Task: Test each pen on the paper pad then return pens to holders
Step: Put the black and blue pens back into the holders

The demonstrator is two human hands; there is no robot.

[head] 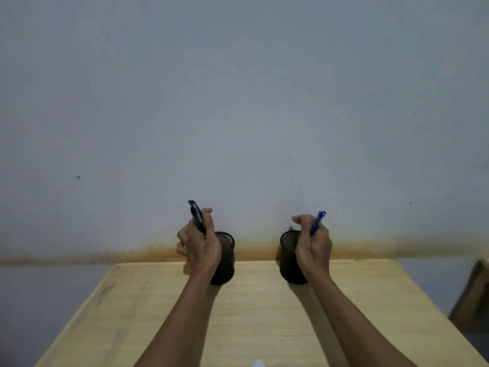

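While both arms reach up from the frame's bottom, the left hand grips a dark pen, tip end hidden, just above the left mesh holder. Right hand clasps a blue pen beside the right mesh holder. Both holders stand at the far edge of the wooden table, center frame. White corner at bottom center, poss. the pad; can't tell.

Both forearms are bare up to the lower edge of the view, with no sleeve on them. The left hand and the right hand wear nothing: no glove, ring, watch or bracelet is seen. The arms look slim, with narrow wrists.
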